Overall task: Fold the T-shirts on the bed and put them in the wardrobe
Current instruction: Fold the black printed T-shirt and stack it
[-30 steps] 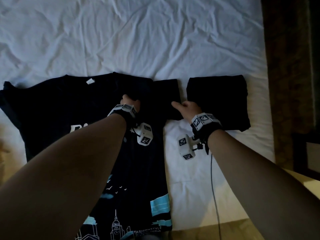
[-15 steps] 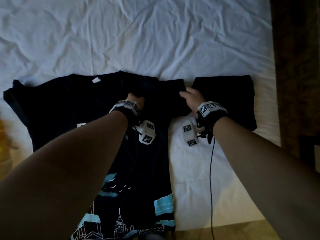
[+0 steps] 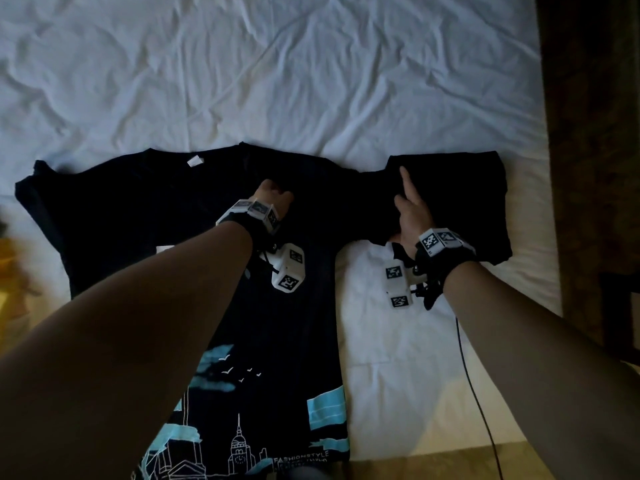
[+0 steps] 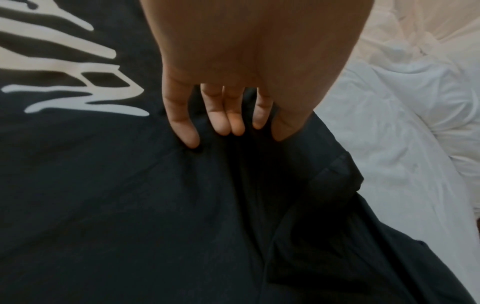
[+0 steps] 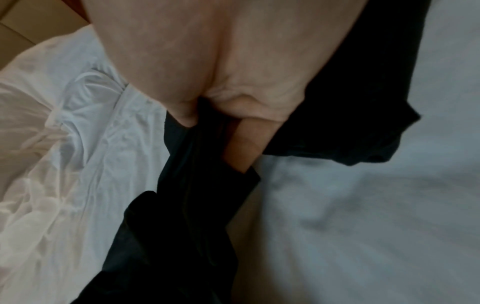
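1. My left hand (image 3: 273,199) sits just left of centre in the head view, fingertips pressed down into the chest of the black cotton T-shirt with a white and turquoise skyline print (image 3: 145,216). In the left wrist view the fingers (image 4: 182,123) hang nearly straight, slightly spread, tips dimpling the cloth; they curl round nothing.
2. My right hand (image 3: 412,216) lies right of centre, at the shirt's right sleeve (image 3: 367,202). In the right wrist view the thumb (image 5: 182,111) and a finger (image 5: 246,144) pinch the dark sleeve fabric between them. In the head view the index finger points straight toward the top of the frame.
3. The printed T-shirt lies spread flat, face up, across the lower left and centre of the head view, collar toward the top, with a small white neck label (image 3: 195,161) showing and the skyline print at the bottom edge.
4. Just right of my right hand sits a folded black T-shirt (image 3: 460,202), a neat rectangle, its left edge meeting the sleeve I hold.
5. Both garments rest on the wrinkled white bed sheet (image 3: 311,81) that fills the upper frame.
6. White wrist camera blocks with black square markers (image 3: 289,271) are strapped to both wrists, and a thin black cable (image 3: 474,386) trails toward the lower right.
7. Dark wooden furniture (image 3: 595,168) runs down the right edge.
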Demonstrator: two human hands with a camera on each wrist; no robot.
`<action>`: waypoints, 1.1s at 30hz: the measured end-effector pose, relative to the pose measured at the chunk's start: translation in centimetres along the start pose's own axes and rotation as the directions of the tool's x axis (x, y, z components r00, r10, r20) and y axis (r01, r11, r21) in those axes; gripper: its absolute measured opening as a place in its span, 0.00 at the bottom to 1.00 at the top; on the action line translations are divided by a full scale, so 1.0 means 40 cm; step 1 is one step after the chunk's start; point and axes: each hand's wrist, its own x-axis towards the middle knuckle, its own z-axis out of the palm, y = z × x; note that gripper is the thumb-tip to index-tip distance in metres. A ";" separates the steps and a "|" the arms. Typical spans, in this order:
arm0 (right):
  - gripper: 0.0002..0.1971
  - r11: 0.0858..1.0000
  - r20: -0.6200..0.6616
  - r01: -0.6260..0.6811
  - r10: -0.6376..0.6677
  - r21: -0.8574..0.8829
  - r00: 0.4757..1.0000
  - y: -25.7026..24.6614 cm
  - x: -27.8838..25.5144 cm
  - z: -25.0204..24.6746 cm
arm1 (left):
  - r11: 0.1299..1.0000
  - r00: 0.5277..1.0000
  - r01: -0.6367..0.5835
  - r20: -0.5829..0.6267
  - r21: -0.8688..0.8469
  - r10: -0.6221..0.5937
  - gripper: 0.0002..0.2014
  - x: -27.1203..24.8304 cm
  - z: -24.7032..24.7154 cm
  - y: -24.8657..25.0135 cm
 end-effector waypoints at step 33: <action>0.53 0.893 -0.047 0.175 -0.213 -0.414 0.976 0.056 -0.010 -0.049 | 0.992 0.991 -0.122 -0.063 -0.023 0.120 0.28 0.010 0.083 0.052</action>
